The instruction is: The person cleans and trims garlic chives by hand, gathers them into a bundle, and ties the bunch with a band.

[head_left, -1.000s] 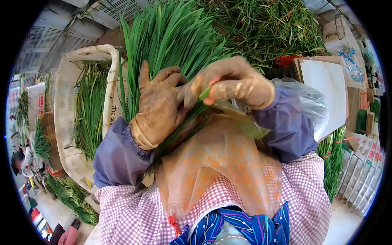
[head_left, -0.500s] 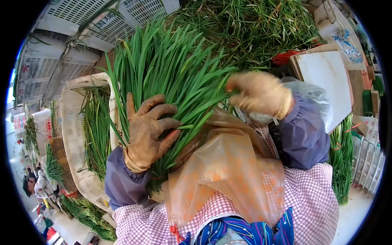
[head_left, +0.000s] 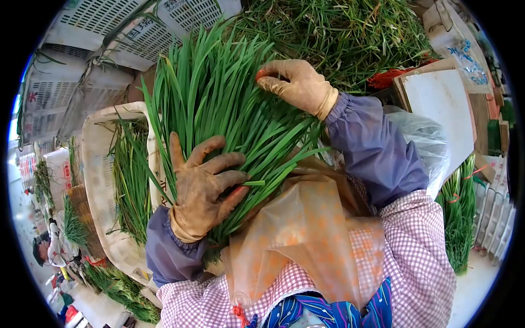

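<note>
A broad bunch of long green leaves (head_left: 219, 104) fans out in front of me, over my lap. My left hand (head_left: 205, 188), in a dirty tan glove, lies on the lower left of the bunch with its fingers spread. A short green leaf piece shows by its index finger and thumb. At the upper right edge of the bunch is my right hand (head_left: 295, 85), gloved too, its thumb and index finger pinched close together at the leaves. Whatever is between those fingertips is too small to make out. An orange-patterned translucent apron (head_left: 306, 229) covers my lap.
On the left stands a white crate (head_left: 98, 186) holding more leaves. Perforated white crates (head_left: 104, 22) are behind it. A heap of loose leaves (head_left: 339, 38) lies at the back. To the right are a white board (head_left: 437, 109), clear plastic and a tied bundle (head_left: 459, 213). Another person (head_left: 46, 246) is far left.
My right hand has left my left hand, swung out to the right, then moved up and inward to the bunch's upper edge. The fingers of my left hand have spread over the leaves.
</note>
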Available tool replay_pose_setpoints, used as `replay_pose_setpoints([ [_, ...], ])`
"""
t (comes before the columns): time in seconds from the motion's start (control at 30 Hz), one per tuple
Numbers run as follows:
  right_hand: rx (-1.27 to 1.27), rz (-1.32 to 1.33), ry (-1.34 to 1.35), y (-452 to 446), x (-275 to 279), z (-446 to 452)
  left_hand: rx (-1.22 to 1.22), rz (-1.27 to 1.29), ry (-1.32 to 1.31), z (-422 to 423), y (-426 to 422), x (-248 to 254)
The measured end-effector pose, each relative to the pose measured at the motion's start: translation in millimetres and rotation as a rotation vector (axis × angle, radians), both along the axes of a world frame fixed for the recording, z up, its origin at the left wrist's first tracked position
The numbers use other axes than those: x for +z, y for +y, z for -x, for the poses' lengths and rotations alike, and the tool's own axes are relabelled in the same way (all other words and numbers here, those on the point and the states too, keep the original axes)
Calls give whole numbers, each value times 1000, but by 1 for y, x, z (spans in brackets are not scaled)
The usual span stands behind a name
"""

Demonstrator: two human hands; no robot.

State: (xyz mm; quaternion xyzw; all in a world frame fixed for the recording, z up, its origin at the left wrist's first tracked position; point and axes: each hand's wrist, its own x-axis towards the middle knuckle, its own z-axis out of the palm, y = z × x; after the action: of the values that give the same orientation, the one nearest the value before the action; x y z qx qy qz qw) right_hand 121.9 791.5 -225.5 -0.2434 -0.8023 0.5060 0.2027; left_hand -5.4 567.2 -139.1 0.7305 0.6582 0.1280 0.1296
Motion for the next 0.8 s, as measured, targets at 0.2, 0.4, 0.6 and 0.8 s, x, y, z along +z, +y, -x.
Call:
replay_pose_setpoints([
  [0.2,89,76,-118,-4,4,-12,23,-33,-84,0,3,2],
  [0.4,75,-113,-38,-14,32,-45,146,-91,-29,-1,2,-2],
  [0.6,122,-142,89,-32,65,-66,257,-215,-32,-11,6,-8],
  [0.8,185,-307,139,-38,89,-78,270,-154,66,-17,8,-3],
])
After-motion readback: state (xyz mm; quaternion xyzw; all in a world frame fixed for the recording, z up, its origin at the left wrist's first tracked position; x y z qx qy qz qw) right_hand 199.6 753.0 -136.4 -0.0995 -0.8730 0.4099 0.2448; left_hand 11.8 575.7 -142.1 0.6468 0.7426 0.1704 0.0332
